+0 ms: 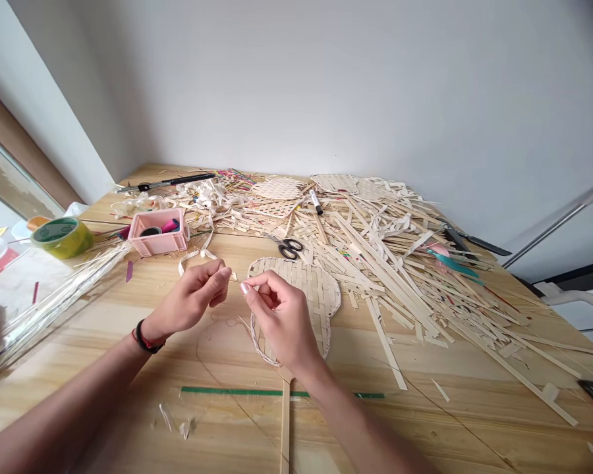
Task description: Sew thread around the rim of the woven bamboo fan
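Soft thin strand [235,278] is pinched between the nearly closed fingertips of the left hand [190,296] and right hand [281,316]; light woven bamboo fan [321,296] is best taken by its handle [285,421].

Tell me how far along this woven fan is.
The woven panel looks finished, with the handle meeting its lower end, and its lower-left rim looks bound. In progress, the left hand and right hand pinch what seems to be a fine thread between their fingertips, near a curled strip. Left: the upper rim looks unbound, though that's hard to confirm, and loose strips remain heaped nearby.
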`<state>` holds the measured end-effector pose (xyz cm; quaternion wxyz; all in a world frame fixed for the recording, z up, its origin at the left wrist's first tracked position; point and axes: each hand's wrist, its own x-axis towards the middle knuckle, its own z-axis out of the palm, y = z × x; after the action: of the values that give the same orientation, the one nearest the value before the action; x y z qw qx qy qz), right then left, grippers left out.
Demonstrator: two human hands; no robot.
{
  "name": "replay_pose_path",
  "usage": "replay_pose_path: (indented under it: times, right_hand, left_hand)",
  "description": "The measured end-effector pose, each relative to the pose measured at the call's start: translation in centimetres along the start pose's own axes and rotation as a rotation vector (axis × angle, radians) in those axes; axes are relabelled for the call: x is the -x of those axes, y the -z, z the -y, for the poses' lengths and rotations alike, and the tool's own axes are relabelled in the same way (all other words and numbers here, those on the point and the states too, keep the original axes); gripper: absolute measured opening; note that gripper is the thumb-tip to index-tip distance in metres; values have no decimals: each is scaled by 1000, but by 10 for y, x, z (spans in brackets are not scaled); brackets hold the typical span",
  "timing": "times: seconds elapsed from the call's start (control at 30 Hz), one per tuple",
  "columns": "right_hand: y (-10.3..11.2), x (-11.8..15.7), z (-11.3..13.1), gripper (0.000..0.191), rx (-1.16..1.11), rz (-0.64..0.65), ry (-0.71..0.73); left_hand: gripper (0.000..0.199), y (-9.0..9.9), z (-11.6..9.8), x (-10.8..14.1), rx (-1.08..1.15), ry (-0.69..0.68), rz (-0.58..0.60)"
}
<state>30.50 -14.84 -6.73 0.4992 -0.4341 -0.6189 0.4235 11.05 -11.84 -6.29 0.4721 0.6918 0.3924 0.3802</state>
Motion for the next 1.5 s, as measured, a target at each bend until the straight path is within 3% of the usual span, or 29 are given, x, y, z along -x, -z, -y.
replay_pose_path:
  times: [0.37,0.57,0.73,1.1,1.37,1.5]
  right_hand:
    - [7,-1,8,19,64,-49,0]
    - [5,-1,7,16,81,-22,12]
    - [3,-1,4,17,79,20,38]
    - [7,-5,2,17,150,60,3]
    - [11,-8,-1,11,310,93,43]
    - [11,-7,-2,13,315,106,74]
  left_hand:
    - [35,-2,-4,0,88,-46,-61]
    - [29,0,-11,-1,229,-92,-2]
    - [23,-3,-10,0,371,-23,30]
    - [17,6,-8,-3,266,42,19]
    - [22,5,-7,-7,196,98,-125]
    - [25,3,-11,-8,195,102,-117]
